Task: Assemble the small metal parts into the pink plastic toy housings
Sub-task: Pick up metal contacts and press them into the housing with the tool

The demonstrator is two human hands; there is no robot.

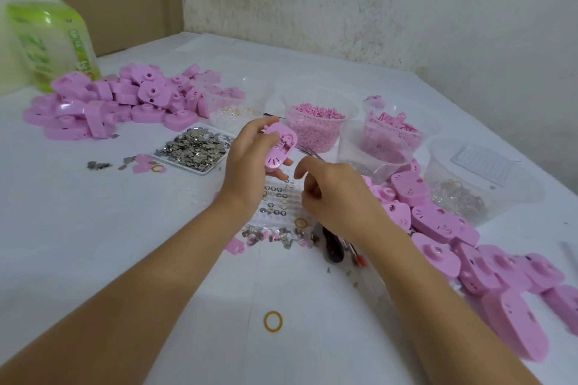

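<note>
My left hand [247, 159] grips a pink housing [280, 145] above the table, open side up, with a metal part showing inside. My right hand [331, 194] is just right of it, fingers curled, holding metal tweezers [308, 151] whose tips point toward the housing. Under both hands lies a white sheet with rows of small round metal contacts [276, 197]. Bent metal clips [281, 236] lie scattered nearer me. A white tray [162, 156] of loose metal pieces sits to the left.
A heap of pink housings [119, 103] is at the far left and another pile [469, 247] runs along the right. Clear tubs [316, 128] of pink bits stand behind. A green bottle [47, 40], yellow rubber bands [273, 321] and a dark tool [333, 247] are about.
</note>
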